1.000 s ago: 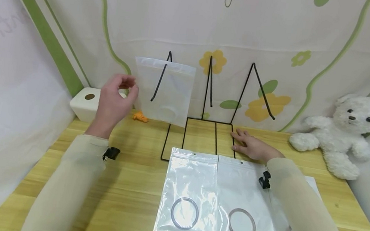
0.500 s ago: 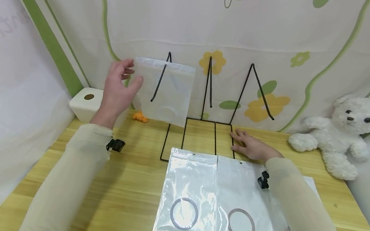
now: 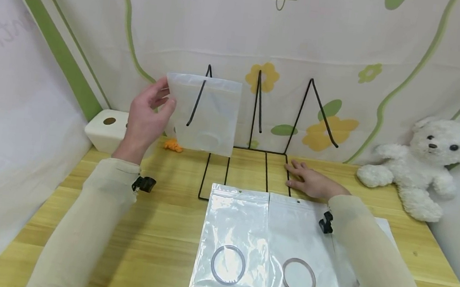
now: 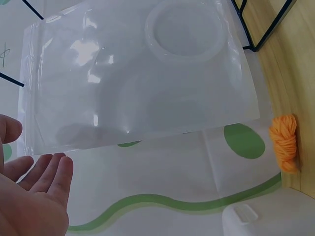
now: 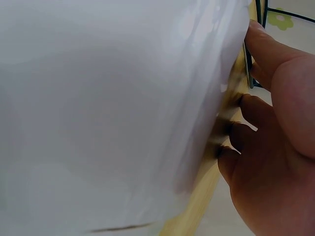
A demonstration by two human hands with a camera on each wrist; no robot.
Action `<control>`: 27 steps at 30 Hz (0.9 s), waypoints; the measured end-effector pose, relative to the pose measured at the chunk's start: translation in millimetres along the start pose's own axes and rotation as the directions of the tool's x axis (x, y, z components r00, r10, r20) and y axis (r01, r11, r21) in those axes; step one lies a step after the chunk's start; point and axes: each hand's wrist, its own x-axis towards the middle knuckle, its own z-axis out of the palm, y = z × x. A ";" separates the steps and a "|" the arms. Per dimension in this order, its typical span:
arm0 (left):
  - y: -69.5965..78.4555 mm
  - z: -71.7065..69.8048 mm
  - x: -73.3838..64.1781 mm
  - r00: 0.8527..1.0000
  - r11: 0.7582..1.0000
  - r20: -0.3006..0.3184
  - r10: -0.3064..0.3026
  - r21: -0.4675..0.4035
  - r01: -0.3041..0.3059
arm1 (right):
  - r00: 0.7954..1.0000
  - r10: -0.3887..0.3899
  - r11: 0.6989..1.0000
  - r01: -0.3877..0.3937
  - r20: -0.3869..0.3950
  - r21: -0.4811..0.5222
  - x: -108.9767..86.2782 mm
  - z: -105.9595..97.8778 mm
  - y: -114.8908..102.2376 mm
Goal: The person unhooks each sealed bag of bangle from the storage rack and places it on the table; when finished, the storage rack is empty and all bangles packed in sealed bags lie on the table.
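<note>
A clear-and-white zip bag (image 3: 216,114) with a ring inside (image 4: 186,30) hangs on the left arm of a black wire rack (image 3: 250,149). My left hand (image 3: 146,116) is at the bag's upper left edge, fingertips right by its zip strip. In the left wrist view the fingers (image 4: 59,179) are stretched out, with the thumb apart from them. My right hand (image 3: 314,181) rests on the table at the right side of the rack's base, fingers spread. Two more zip bags, one with a purplish ring (image 3: 228,265) and one with a brownish ring (image 3: 299,278), lie in front.
A third flat bag (image 3: 383,225) lies partly under the right sleeve. A white box (image 3: 98,134) and an orange yarn bundle (image 3: 173,145) are at the back left. A white teddy bear (image 3: 412,167) sits at the right. The rack's middle arm (image 3: 260,104) and right arm (image 3: 325,111) stick out.
My left hand has risen and its fingers have opened out, then come in to the hanging bag's upper edge. The right hand has stayed on the rack's base.
</note>
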 end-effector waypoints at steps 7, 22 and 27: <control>0.1 1.3 0.3 0.993 0.999 -0.113 0.023 -0.030 -0.027 | 1.000 -0.004 1.000 0.004 -0.002 0.003 2.1 0.4 1.2; 1.9 2.7 2.7 0.974 0.996 -0.226 0.032 -0.073 -0.050 | 1.000 0.002 1.000 -0.002 -0.007 -0.002 -0.3 0.3 0.1; 3.6 2.5 2.2 0.971 0.998 -0.237 0.033 -0.050 -0.046 | 1.000 0.008 1.000 -0.008 -0.005 0.003 -1.9 0.4 -0.3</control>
